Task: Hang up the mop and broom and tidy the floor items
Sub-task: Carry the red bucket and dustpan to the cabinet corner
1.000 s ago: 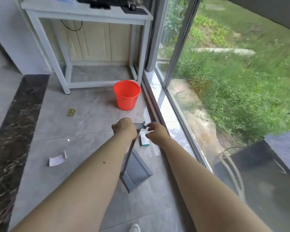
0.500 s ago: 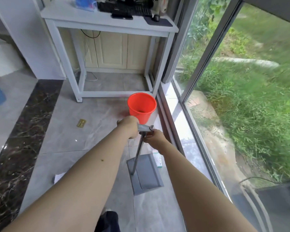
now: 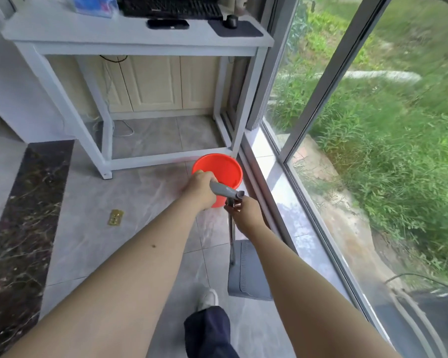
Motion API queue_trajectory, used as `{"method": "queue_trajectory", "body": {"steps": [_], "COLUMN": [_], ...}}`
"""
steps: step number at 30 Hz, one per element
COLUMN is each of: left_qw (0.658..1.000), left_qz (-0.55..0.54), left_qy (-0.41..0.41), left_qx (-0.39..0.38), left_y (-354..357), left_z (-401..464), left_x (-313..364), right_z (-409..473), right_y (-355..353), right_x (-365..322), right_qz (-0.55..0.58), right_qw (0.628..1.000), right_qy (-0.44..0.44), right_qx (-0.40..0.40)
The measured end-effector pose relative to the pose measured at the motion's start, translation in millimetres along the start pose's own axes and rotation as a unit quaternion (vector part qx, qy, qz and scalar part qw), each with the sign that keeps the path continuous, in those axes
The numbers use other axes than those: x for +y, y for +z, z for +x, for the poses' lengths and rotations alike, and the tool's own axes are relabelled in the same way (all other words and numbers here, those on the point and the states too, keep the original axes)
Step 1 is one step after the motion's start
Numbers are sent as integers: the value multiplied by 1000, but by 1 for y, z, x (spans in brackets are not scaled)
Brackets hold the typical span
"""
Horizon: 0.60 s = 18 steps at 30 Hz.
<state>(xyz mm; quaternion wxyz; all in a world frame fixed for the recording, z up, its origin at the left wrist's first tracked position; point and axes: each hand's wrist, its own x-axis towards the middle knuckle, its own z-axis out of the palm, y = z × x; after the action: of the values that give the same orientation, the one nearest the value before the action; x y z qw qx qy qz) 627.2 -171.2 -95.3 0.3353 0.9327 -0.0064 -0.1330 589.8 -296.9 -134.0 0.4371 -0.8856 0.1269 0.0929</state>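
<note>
mop (image 3: 248,270) stood near upright, head flat on floor (image 3: 140,202) by window | left hand (image 3: 201,189) held grey handle top, right hand (image 3: 245,211) held pole just below | long axis ran downward from both grips | red bucket (image 3: 223,169) just beyond

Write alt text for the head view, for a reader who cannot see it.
Seen from above, a person's left hand grips the grey handle of a flat mop and the right hand holds its pole just below, the mop head resting on the grey tiled floor. An orange bucket stands just beyond the hands, beside a white desk and a glass door.
</note>
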Motion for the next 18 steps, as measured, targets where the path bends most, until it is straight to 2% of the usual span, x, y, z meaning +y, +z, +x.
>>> {"method": "queue_trajectory", "body": {"steps": [6,14,18], "left_qw": [998,995,991], "left_qz": [53,26,4], "left_qy": [-18,-21,-1], "left_qx": [-24,-89,-132], "left_y": [10,13,20], "left_z": [101,227,273], "left_x": [8,11,-3], "right_z": [91,210,247], "right_y": [5,6,24], "right_x": [-4,0,7], "right_qz": [62,60,45], "right_qw": [997,995,994], "right_qy": [14,75,95], "right_qx": [48,-42,-20]}}
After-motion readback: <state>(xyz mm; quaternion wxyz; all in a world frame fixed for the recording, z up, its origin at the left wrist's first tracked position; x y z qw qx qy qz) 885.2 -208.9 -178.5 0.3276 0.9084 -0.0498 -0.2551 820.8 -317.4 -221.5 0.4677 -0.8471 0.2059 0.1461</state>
